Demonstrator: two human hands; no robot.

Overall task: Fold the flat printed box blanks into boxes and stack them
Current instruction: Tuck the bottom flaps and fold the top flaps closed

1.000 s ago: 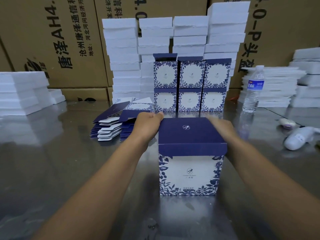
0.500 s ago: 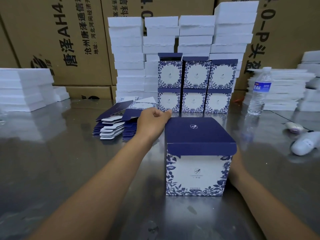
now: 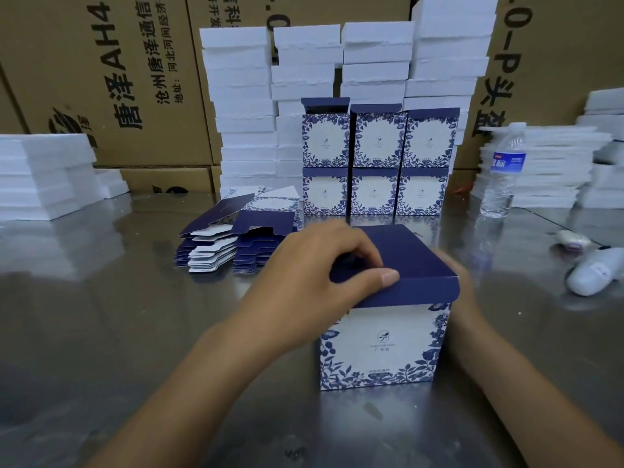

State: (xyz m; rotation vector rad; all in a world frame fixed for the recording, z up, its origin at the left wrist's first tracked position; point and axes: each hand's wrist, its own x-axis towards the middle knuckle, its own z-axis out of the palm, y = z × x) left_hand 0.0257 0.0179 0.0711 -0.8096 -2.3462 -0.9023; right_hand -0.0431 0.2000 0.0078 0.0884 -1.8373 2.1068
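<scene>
A folded blue-and-white floral box point(image 3: 381, 346) stands upright on the steel table point(image 3: 101, 332) in front of me. My left hand point(image 3: 314, 275) lies on its dark blue lid, fingers curled on top and thumb pressing the front fold. My right hand point(image 3: 464, 298) is against the box's right side, blurred, its fingers hidden behind the box. A pile of flat box blanks point(image 3: 236, 244) lies to the left behind the box. Finished boxes point(image 3: 376, 163) stand further back, three wide and two high.
White foam slabs point(image 3: 243, 106) are piled high behind the finished boxes, with more foam at the left point(image 3: 44, 173) and right point(image 3: 547, 163). A water bottle point(image 3: 503, 170) and a white handheld device point(image 3: 594, 271) sit at the right. Brown cartons point(image 3: 101, 79) form the back wall.
My left hand has moved from the lid's back left corner onto its top and front fold. My right hand has risen along the box's right side. The lid's front flap now sits lower.
</scene>
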